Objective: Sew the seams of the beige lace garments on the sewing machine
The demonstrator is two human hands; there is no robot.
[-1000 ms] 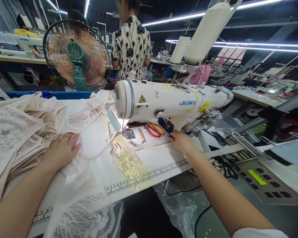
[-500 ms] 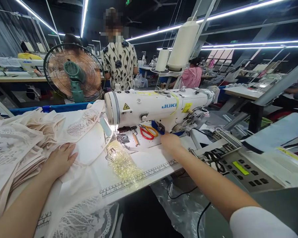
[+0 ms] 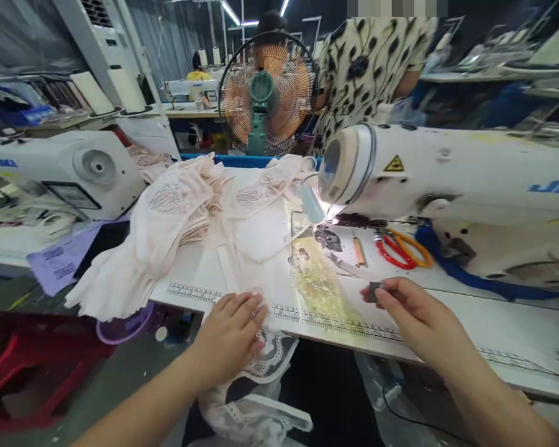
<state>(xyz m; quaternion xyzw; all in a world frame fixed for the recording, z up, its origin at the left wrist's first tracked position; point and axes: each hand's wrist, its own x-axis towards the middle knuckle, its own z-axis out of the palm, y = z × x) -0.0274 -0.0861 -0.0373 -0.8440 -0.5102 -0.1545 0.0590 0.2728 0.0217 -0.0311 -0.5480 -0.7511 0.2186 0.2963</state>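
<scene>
A small dark grey piece [image 3: 374,292] is pinched between the thumb and fingers of my right hand [image 3: 412,310], above the table's front edge. My left hand [image 3: 233,326] lies with its fingers loosely spread on the pale lace fabric [image 3: 272,354], which hangs over the edge into the lap. Between the hands is a yellowish translucent patch [image 3: 319,279] on the tabletop. Behind it stands the white sewing machine [image 3: 447,167], its lamp lit at the needle. Red-handled [image 3: 395,251] and orange-handled [image 3: 417,247] tools lie under its arm, near a small wooden-handled tool [image 3: 358,250].
A stack of pale lace garments [image 3: 168,223] covers the table's left part. Farther left are another sewing machine [image 3: 65,174], a purple basket [image 3: 125,326] and a red stool [image 3: 41,366]. A fan [image 3: 263,93] and a person in a patterned top [image 3: 368,68] are behind.
The view has turned left and closer. My right hand has come from beneath the machine arm to the front edge, now with the grey piece. My left hand has moved from beside the stack to the front edge.
</scene>
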